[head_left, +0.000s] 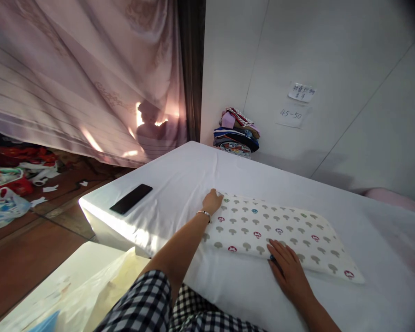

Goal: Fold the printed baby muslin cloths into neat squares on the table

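Note:
A white cloth (276,230) with grey, red, blue and green mushroom prints lies folded into a long flat strip on the white-covered table (235,299). At its far left corner, my left hand (212,201) has its fingers closed on the cloth's edge; the fingertips are partly hidden. My right hand (287,267) lies flat on the near long edge, its fingers stretched out and a dark ring on one of them. A bracelet (204,213) circles my left wrist.
A black phone (131,198) rests on the table's left part. Folded clothes (235,133) are stacked by the wall behind. Left of me stands a lower white surface with a clear plastic bag (107,281). A pink curtain (90,69) hangs at the left, with bags (5,203) on the floor.

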Tool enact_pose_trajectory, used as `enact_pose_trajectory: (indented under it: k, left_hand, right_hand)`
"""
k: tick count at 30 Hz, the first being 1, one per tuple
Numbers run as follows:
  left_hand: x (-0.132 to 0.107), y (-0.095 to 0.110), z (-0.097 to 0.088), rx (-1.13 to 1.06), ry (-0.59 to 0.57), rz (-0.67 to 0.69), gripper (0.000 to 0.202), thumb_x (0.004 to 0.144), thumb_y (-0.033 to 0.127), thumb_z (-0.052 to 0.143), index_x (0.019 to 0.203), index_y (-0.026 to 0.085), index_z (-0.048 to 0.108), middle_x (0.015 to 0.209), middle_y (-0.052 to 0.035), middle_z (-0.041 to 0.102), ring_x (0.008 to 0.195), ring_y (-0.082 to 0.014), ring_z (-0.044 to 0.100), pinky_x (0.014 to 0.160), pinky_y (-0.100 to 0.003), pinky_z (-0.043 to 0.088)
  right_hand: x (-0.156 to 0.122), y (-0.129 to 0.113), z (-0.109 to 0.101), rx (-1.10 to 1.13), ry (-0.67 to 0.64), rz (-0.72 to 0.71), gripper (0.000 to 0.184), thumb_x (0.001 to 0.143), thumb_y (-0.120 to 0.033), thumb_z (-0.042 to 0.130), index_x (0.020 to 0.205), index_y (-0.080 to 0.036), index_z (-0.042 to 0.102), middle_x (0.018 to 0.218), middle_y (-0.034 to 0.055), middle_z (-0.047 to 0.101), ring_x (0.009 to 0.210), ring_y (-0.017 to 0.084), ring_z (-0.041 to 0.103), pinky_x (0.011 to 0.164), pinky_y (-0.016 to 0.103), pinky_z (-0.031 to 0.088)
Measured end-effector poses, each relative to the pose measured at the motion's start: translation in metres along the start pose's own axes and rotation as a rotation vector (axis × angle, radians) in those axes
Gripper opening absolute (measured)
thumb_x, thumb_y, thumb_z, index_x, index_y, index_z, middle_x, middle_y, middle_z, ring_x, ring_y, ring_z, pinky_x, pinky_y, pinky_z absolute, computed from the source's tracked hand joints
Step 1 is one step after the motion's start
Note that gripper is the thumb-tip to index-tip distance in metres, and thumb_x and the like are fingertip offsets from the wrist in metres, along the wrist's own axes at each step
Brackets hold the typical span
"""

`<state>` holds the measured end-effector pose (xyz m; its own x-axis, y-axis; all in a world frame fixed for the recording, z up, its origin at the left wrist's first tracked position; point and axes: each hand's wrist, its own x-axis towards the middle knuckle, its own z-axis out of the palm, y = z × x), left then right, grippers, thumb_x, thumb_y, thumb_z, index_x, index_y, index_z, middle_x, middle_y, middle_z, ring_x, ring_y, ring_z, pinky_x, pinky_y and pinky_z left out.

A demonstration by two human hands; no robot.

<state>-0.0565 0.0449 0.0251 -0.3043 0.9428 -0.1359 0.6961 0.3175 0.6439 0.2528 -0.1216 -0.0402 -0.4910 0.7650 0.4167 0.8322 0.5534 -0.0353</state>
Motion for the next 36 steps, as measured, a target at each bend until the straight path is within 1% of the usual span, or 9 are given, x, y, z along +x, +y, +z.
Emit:
enact_pose_trajectory:
  k: [2,5,9,12,15,19,23,28,36]
  left_hand:
    - [0.002,-0.003,0.004,-0.012,0.052,0.002,0.033,0.085,0.039,0.043,0.111,0.021,0.053,0.11,-0.0102,0.063,0.102,-0.0237,0.058,0.078,-0.031,0.042]
    - [0.003,-0.011,0.008,-0.018,0.105,-0.006,0.031,0.089,0.039,0.034,0.105,0.022,0.055,0.106,-0.0083,0.065,0.099,-0.0227,0.059,0.077,-0.031,0.042]
    - [0.007,-0.014,0.01,-0.011,0.119,-0.017,0.028,0.088,0.04,0.036,0.1,0.022,0.055,0.102,-0.0086,0.066,0.094,-0.0239,0.06,0.072,-0.031,0.042]
    - [0.009,-0.013,0.012,-0.001,0.117,-0.016,0.027,0.087,0.04,0.037,0.099,0.022,0.055,0.099,-0.0092,0.066,0.093,-0.0249,0.06,0.072,-0.032,0.042]
    - [0.009,-0.013,0.013,0.009,0.119,-0.008,0.027,0.088,0.039,0.036,0.099,0.022,0.053,0.098,-0.0097,0.066,0.093,-0.0253,0.06,0.072,-0.032,0.041]
    - [0.006,-0.014,0.014,0.028,0.138,0.014,0.028,0.09,0.039,0.033,0.101,0.021,0.051,0.095,-0.0096,0.066,0.091,-0.0249,0.061,0.071,-0.032,0.041]
    - [0.003,-0.014,0.012,0.03,0.159,0.047,0.028,0.091,0.038,0.03,0.102,0.021,0.049,0.093,-0.009,0.066,0.09,-0.0242,0.061,0.072,-0.031,0.041]
    - [0.001,-0.015,0.012,0.002,0.165,0.064,0.026,0.092,0.037,0.03,0.101,0.021,0.049,0.092,-0.0087,0.066,0.088,-0.0233,0.061,0.072,-0.031,0.041]
    - [0.002,-0.017,0.012,-0.092,0.179,0.08,0.024,0.091,0.036,0.032,0.098,0.021,0.049,0.088,-0.0064,0.065,0.084,-0.0217,0.06,0.07,-0.029,0.041]
  right_hand:
    - [0.0,-0.002,-0.001,0.022,0.003,0.018,0.052,0.089,-0.029,0.044,0.139,-0.028,0.031,0.138,0.0034,0.042,0.128,0.023,0.038,0.104,0.045,0.031]
    - [-0.001,-0.004,-0.003,0.086,0.004,0.044,0.05,0.089,-0.029,0.044,0.137,-0.029,0.035,0.138,0.0034,0.043,0.127,0.023,0.039,0.104,0.047,0.032]
    - [0.009,0.002,-0.012,0.259,-0.014,0.135,0.039,0.089,-0.034,0.045,0.127,-0.028,0.05,0.129,0.0037,0.053,0.121,0.024,0.046,0.101,0.048,0.037]
    - [0.036,0.015,-0.015,0.381,0.007,0.224,0.034,0.089,-0.037,0.042,0.118,-0.027,0.058,0.12,0.0041,0.059,0.117,0.023,0.049,0.098,0.044,0.041]
    - [0.082,0.035,-0.008,0.378,-0.004,0.285,0.036,0.089,-0.039,0.04,0.114,-0.026,0.061,0.121,0.0036,0.059,0.118,0.023,0.048,0.101,0.045,0.038]
    - [0.147,0.061,0.012,0.336,-0.117,0.293,0.041,0.088,-0.035,0.038,0.119,-0.018,0.058,0.125,0.009,0.055,0.12,0.024,0.046,0.103,0.043,0.033]
    - [0.186,0.077,0.024,0.305,-0.301,0.224,0.044,0.086,-0.034,0.041,0.125,-0.015,0.052,0.122,0.0111,0.057,0.112,0.024,0.051,0.096,0.038,0.038]
    - [0.202,0.084,0.02,0.253,-0.459,0.171,0.041,0.083,-0.038,0.048,0.118,-0.019,0.058,0.107,0.0094,0.062,0.1,0.025,0.053,0.086,0.036,0.039]
    - [0.22,0.095,0.018,0.279,-0.671,0.281,0.041,0.072,-0.051,0.057,0.102,-0.024,0.061,0.105,0.0071,0.062,0.087,0.023,0.057,0.068,0.029,0.04]
